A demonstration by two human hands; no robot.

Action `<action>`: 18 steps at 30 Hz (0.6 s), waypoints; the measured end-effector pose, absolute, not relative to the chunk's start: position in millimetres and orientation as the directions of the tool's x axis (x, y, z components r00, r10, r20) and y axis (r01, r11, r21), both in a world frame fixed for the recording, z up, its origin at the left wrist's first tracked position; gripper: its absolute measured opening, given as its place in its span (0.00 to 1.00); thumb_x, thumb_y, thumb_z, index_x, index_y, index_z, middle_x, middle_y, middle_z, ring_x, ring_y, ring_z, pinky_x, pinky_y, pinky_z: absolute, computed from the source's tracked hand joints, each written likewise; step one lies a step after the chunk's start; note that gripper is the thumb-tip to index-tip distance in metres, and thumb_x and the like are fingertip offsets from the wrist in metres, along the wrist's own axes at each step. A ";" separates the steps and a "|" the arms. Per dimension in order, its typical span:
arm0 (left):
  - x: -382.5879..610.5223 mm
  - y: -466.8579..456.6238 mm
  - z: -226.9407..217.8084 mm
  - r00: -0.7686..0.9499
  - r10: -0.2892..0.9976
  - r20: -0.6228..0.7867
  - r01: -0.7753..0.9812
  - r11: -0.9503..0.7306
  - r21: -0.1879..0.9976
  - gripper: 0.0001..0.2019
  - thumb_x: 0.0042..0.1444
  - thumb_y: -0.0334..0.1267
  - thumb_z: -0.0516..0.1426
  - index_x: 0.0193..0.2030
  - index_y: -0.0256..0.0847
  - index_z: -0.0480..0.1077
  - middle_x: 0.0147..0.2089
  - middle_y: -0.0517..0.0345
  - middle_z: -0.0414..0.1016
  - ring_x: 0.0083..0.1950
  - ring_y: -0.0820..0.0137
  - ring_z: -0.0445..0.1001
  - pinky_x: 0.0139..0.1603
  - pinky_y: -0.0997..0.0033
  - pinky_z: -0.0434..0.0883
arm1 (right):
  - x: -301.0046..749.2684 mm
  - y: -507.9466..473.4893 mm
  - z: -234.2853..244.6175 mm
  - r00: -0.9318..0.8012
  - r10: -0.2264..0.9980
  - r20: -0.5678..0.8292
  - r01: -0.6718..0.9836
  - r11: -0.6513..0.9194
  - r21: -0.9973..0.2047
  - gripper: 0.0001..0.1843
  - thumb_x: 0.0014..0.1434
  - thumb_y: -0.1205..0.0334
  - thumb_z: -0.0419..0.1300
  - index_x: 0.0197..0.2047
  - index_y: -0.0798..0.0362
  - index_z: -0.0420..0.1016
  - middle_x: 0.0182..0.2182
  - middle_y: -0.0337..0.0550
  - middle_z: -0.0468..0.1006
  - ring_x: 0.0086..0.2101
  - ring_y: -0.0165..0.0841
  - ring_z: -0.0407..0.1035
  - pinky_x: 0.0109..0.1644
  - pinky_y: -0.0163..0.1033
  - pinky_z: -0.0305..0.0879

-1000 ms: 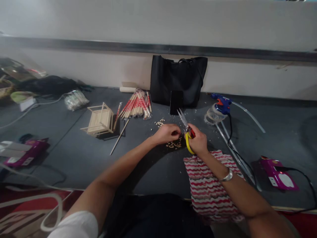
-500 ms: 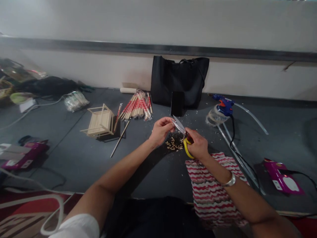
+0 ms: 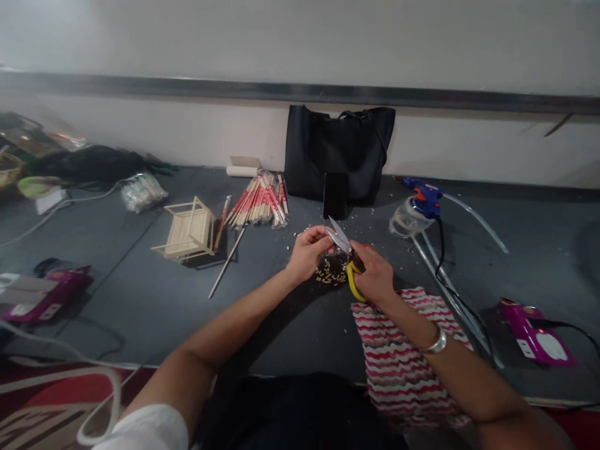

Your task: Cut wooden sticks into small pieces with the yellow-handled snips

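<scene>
My right hand [image 3: 372,275] grips yellow-handled scissors [image 3: 345,250], blades pointing up and left. My left hand [image 3: 307,253] is pinched at the blade tips, holding something too small to make out. Below both hands lies a small heap of cut wooden bits [image 3: 330,274] on the dark grey floor mat. A red-and-white striped cloth [image 3: 398,356] lies under my right forearm.
A black bag [image 3: 340,147] stands against the wall with a black phone [image 3: 335,195] leaning on it. Wrapped chopsticks [image 3: 260,200], a small wooden frame model [image 3: 187,228] and a loose stick [image 3: 227,261] lie left. A blue glue gun [image 3: 422,194] with its cable lies right; magenta packages sit at both sides.
My left hand rose from the heap of wooden bits to the scissor blades. The scissors tilted left toward it; both hands have stayed close together since.
</scene>
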State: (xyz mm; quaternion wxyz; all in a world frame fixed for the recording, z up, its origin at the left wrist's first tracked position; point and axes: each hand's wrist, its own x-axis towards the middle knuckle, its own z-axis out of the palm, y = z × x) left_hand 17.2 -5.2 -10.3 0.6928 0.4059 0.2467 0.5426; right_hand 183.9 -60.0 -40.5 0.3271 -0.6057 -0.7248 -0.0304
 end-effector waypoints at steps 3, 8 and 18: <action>17.7 -7.4 -9.9 0.304 0.947 0.101 -0.539 0.084 0.838 0.13 0.44 0.43 0.72 0.30 0.40 0.75 0.24 0.64 0.73 0.24 0.78 0.68 0.29 0.74 0.69 | 182.9 -60.5 -41.7 -0.037 0.861 0.508 0.896 0.254 -0.365 0.29 0.50 0.66 0.57 0.57 0.49 0.76 0.39 0.44 0.82 0.38 0.38 0.75 0.45 0.40 0.74; 17.6 -9.1 -7.0 0.295 0.951 0.088 -0.554 0.095 0.827 0.15 0.40 0.43 0.73 0.28 0.40 0.75 0.24 0.63 0.74 0.24 0.78 0.67 0.28 0.74 0.67 | 180.9 -61.0 -42.3 -0.035 0.850 0.526 0.879 0.276 -0.388 0.29 0.50 0.67 0.56 0.56 0.50 0.76 0.41 0.44 0.83 0.40 0.38 0.77 0.45 0.40 0.75; 20.0 -8.0 -11.9 0.255 0.961 0.106 -0.559 0.057 0.827 0.12 0.44 0.39 0.71 0.29 0.40 0.73 0.26 0.65 0.73 0.26 0.78 0.68 0.30 0.75 0.68 | 182.3 -59.2 -45.1 -0.032 0.857 0.514 0.845 0.298 -0.445 0.26 0.51 0.67 0.55 0.53 0.51 0.78 0.40 0.44 0.84 0.34 0.35 0.77 0.42 0.37 0.75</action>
